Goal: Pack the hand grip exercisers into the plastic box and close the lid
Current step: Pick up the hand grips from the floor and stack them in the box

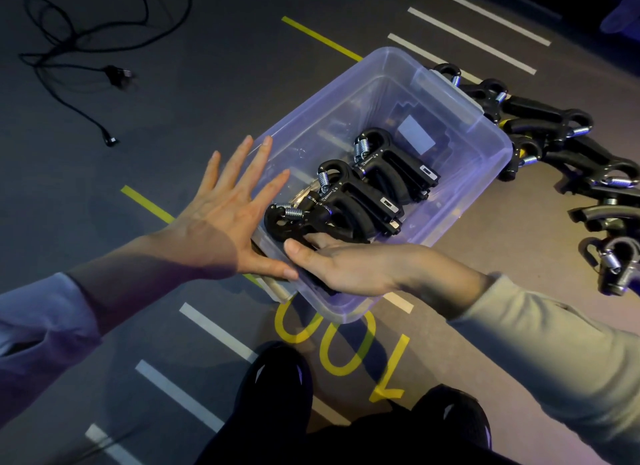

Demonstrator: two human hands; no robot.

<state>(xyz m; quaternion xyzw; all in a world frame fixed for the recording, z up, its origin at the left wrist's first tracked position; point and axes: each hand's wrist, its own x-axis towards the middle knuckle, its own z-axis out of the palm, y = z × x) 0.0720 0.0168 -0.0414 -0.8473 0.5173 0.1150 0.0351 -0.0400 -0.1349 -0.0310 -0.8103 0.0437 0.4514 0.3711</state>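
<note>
Clear, translucent plastic box (460, 201) sits on the dark marked floor, long axis running diagonally from near-left to far-right of the person crouched over it. Three black hand grip exercisers with steel coil springs lie inside: two (363, 201) set side by side across the box, spring ends toward the left wall, and a third (294, 222) at the near end. Right hand (343, 267) is inside the near end, fingers curled around this third exerciser's handles, apparently seating it beside the others. Left hand (225, 212) is open and flat, fingers spread, thumb against the box's near-left wall, seemingly steadying it; it grips nothing. The unpacked black exercisers (568, 153) lie in a loose heap on the floor just beyond the box's right-hand long wall, so they sit on the right hand's side, well apart from the left. Judgement: the right hand is the natural one for the next pick. Lid not identifiable.
</note>
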